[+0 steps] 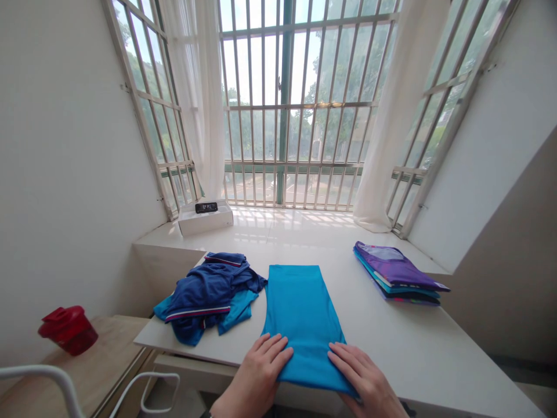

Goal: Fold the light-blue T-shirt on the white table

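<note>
A bright blue garment lies folded into a long strip on the white table, running away from me. My left hand rests flat on its near left corner, fingers stretched out. My right hand lies flat on the near right corner, fingers also extended. Neither hand grips the cloth. To the left sits a crumpled heap of dark blue clothes with striped trim, partly over another bright blue piece.
A stack of folded purple and teal clothes sits at the right of the table. A white box with a dark device on top stands on the window ledge. A red container sits on a low wooden surface at left.
</note>
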A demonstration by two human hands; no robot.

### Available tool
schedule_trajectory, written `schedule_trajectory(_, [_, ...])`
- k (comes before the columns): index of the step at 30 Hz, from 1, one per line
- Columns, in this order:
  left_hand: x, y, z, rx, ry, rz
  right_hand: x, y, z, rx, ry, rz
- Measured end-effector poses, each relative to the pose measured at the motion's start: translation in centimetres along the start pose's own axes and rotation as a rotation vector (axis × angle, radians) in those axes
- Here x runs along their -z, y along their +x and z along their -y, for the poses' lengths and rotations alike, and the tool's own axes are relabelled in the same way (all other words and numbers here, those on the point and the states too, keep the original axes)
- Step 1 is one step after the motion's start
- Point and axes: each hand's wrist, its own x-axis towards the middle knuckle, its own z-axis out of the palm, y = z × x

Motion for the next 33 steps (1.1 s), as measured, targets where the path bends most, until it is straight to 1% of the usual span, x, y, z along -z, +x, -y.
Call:
schedule_trajectory(3, [1.2, 0.3, 0.0, 0.043, -0.13, -0.023, 0.3, 0.1, 0.2, -0.045, 0.08, -0.089])
schedule_trajectory(6, [2.2, 0.7, 0.4, 0.133, -0.241, -0.07, 0.6, 0.8, 0.3, -0.154, 0.178, -0.191])
schedule_trajectory(8, [2.7, 1.3, 0.8, 0.216, -0.265, -0.083, 1.0, 1.9, 0.2, -0.245, 0.243, -0.244])
schedule_trajectory(10, [3.0, 2.1, 1.2, 0.288, -0.26, -0.086, 1.3, 3.3, -0.1, -0.33, 0.306, -0.238])
schedule_trajectory(12, [3.0, 3.1, 1.8, 0.34, -0.246, -0.1, 1.3, 4.8, -0.6, -0.411, 0.354, -0.185])
schedule_trajectory(14, [2.8, 4.0, 2.4, 0.386, -0.217, -0.114, 1.0, 6.2, -1.4, -0.475, 0.36, -0.145])
schedule_trajectory(16, [2.3, 5.0, 3.1, 0.431, -0.17, -0.117, 0.2, 7.3, -2.2, -0.515, 0.309, -0.15])
schedule_trajectory(18, [1.9, 6.0, 3.8, 0.461, -0.112, -0.111, -0.8, 8.2, -3.1, -0.545, 0.198, -0.176])
schedule_trajectory(20, [1.7, 7.2, 4.6, 0.464, -0.059, -0.09, -1.6, 9.0, -4.0, -0.591, 0.067, -0.183])
schedule_trajectory(22, [1.7, 8.6, 5.4, 0.459, -0.021, -0.07, -2.0, 10.1, -4.9, -0.63, -0.037, -0.161])
schedule_trajectory(26, [2.4, 12.1, 7.4, 0.455, -0.001, -0.047, -1.8, 13.0, -7.0, -0.671, -0.13, -0.123])
schedule_trajectory(29, [2.6, 14.6, 9.3, 0.429, -0.007, -0.049, -1.7, 14.8, -8.7, -0.677, -0.094, -0.144])
schedule_trajectory(33, [2.4, 16.6, 11.6, 0.39, -0.024, -0.031, -1.8, 15.8, -10.5, -0.627, 0.118, -0.23])
